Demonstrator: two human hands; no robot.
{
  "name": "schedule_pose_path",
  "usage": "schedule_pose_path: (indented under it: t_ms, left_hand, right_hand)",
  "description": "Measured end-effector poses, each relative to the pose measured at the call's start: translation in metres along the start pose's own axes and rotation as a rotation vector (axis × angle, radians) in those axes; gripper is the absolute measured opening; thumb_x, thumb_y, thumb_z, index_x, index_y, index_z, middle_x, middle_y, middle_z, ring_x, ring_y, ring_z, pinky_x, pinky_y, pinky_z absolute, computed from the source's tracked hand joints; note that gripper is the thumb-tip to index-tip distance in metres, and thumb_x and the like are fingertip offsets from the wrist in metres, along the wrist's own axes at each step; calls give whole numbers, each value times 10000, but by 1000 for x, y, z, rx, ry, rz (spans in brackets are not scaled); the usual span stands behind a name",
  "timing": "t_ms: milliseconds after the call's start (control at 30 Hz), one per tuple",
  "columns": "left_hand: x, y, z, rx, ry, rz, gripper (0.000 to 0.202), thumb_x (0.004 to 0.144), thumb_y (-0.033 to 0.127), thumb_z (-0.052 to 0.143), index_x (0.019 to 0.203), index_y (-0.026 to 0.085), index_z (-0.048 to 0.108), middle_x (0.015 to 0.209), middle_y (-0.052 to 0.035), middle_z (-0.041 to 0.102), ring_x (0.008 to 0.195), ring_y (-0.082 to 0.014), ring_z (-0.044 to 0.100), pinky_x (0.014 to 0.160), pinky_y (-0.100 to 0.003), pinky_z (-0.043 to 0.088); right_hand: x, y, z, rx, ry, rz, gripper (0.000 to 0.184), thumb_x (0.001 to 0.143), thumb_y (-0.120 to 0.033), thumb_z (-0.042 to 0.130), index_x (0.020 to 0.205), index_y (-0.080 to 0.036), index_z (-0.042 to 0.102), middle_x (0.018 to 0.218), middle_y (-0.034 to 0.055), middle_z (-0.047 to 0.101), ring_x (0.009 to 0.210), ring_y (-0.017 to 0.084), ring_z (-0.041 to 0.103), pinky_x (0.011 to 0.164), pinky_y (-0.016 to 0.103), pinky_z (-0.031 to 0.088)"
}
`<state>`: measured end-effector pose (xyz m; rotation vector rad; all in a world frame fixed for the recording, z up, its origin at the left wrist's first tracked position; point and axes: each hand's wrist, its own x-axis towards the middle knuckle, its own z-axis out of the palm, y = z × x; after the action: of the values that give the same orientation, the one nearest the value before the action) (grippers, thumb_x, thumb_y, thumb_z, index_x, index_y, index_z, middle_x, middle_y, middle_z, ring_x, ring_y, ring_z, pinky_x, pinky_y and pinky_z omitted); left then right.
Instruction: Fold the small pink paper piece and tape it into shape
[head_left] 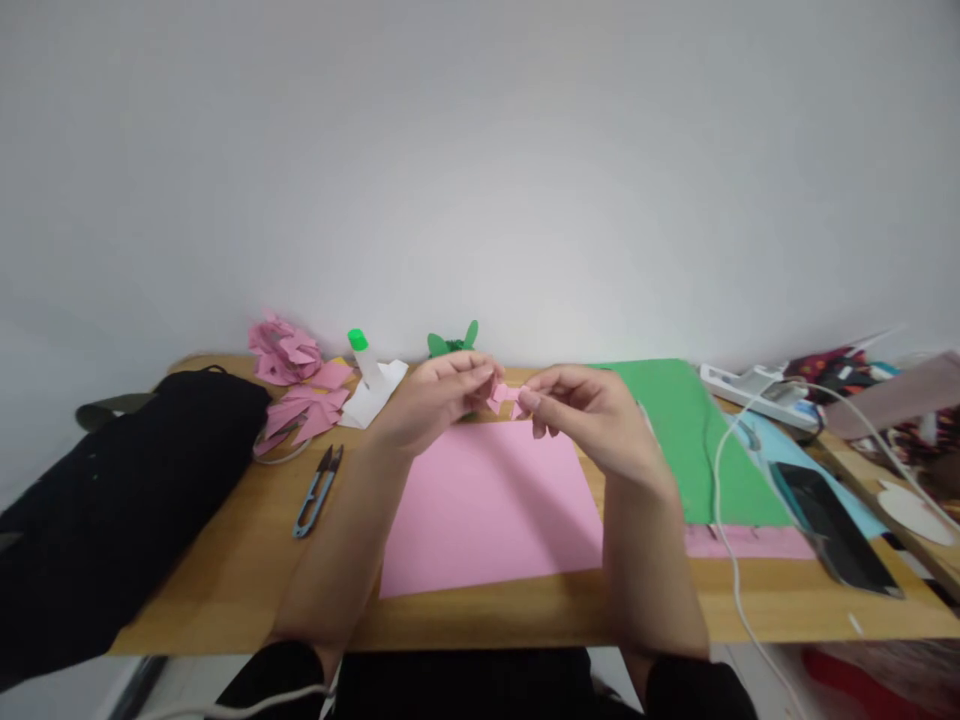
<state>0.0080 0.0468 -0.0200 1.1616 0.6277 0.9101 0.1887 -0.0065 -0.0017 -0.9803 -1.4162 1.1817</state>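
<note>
A small piece of folded pink paper (507,394) is stretched between my two hands, above the far edge of a pink sheet (491,510). My left hand (448,390) pinches its left end between thumb and fingers. At the other end, my right hand (581,408) grips it between thumb and forefinger, the remaining fingers curled under. My fingertips cover both ends of the piece. Behind my left hand, green paper leaf shapes (453,343) stand against the wall, partly hidden.
Thread snips (318,490), a green-capped glue stick (365,357) and pink paper cutouts (300,410) lie left, beside a black bag (142,500). Green sheets (675,430), a phone (832,525), a white cable (718,490) and a power strip (761,393) are right.
</note>
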Motion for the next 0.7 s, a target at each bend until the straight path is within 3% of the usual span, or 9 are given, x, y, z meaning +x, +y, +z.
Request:
schedule_pose_path:
  t_ms: [167, 300, 500, 700]
  left_hand:
    - [-9, 11, -46, 207, 295, 126, 169, 699, 279, 747, 766, 153, 656, 731, -5, 648, 650, -99, 548, 627, -219, 424]
    - [-12, 10, -83, 376, 412, 158, 47, 725, 187, 700, 727, 158, 663, 632, 10, 621, 605, -111, 541, 584, -220, 419]
    - [-2, -15, -100, 571, 390, 133, 80, 813, 185, 692, 763, 137, 652, 750, -3, 657, 716, -133, 606, 706, -276, 512]
    - [0, -48, -101, 654, 305, 100, 207, 922, 310, 614, 1005, 121, 638, 997, -56, 665, 887, -171, 649, 801, -368, 562]
  right_hand:
    - [8, 26, -6, -41, -44, 83, 272, 719, -397, 786, 749, -146, 683, 635, 3, 687, 491, 62, 547, 467, 202, 451]
    - [13, 63, -6, -98, -51, 135, 329, 759, -455, 749, 785, -138, 663, 705, 10, 696, 490, 58, 529, 458, 203, 420]
    - [30, 111, 11, -210, -48, 201, 206, 920, -331, 615, 900, -126, 624, 806, -9, 644, 604, 73, 575, 566, 225, 509]
    - [44, 129, 37, -279, -15, 261, 220, 930, -347, 596, 981, -135, 630, 895, 17, 654, 725, 110, 624, 657, 278, 552]
